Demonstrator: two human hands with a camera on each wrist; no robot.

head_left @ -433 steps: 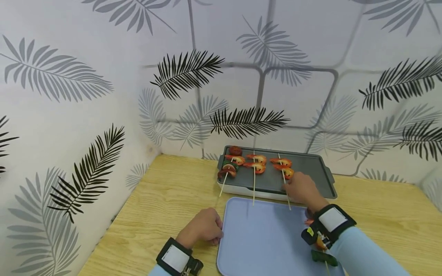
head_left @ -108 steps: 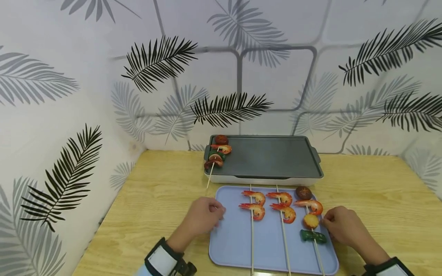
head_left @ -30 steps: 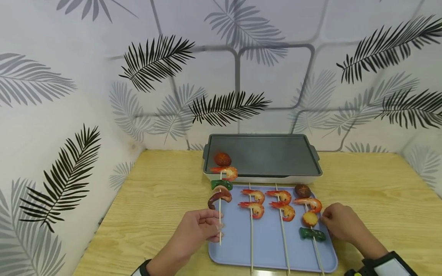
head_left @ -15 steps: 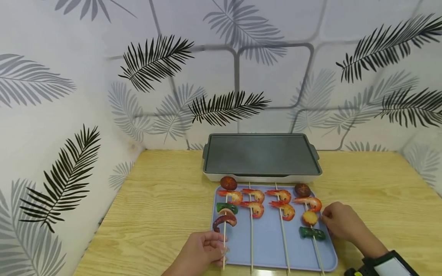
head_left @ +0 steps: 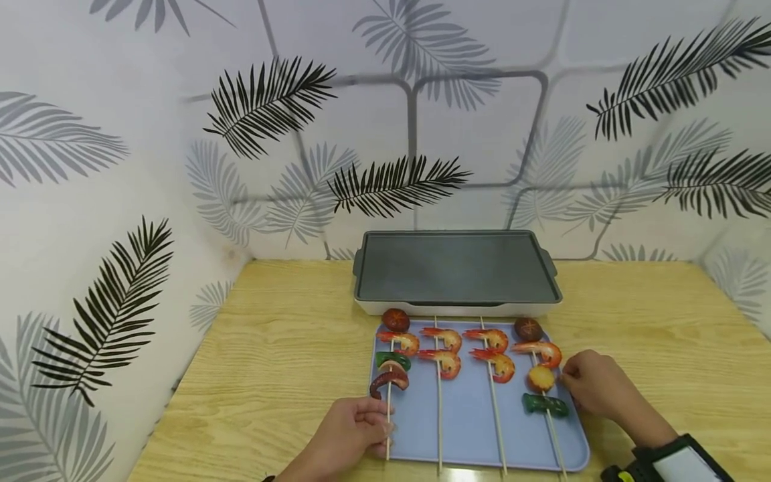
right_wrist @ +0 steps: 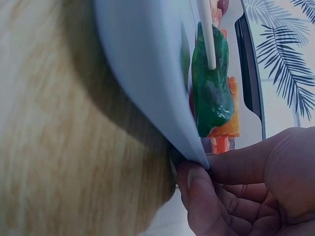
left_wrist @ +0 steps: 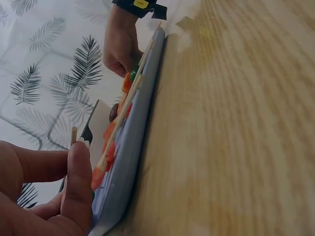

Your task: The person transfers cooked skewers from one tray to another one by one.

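Observation:
My left hand pinches the bare stick end of a mixed skewer between thumb and fingers; the stick end pokes up past the fingertips in the left wrist view. This skewer bears a mushroom, a shrimp, green pepper, a round slice and an octopus tentacle, and lies over the left side of the blue tray. My right hand grips the tray's right rim between thumb and fingers, clearly seen in the right wrist view. Beside it on the tray lies another mixed skewer with mushroom, shrimp, corn and green pepper.
Two shrimp skewers lie side by side in the middle of the tray, sticks toward me. Behind the tray stands a flat grill with a dark plate. The wooden table meets a leaf-patterned wall.
Earlier both shrimp skewers lay on the grill, then on the tray. My left hand has since taken the mixed skewer off the grill to the tray's left side. The right hand stays at the rim.

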